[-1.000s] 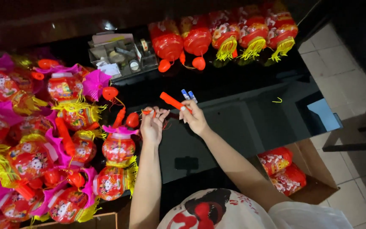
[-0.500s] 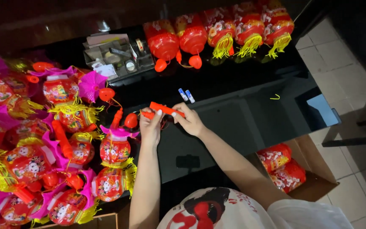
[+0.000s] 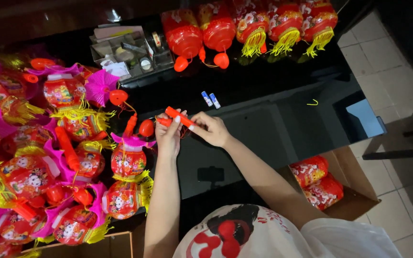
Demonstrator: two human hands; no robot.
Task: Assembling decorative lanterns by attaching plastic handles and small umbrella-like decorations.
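Both hands, left [image 3: 169, 136] and right [image 3: 210, 129], grip closed on red stick [image 3: 179, 116]

There is one view only, from a camera worn on the person's head. It looks steeply down over the person's chest and forearms onto a glossy black bench [image 3: 273, 119], and sits close enough that both hands fill the middle of the frame. The bench's far edge runs along the top of the picture. Its right end drops away to a tiled floor [image 3: 397, 71], where an open cardboard box [image 3: 354, 186] stands against the bench's near right corner.
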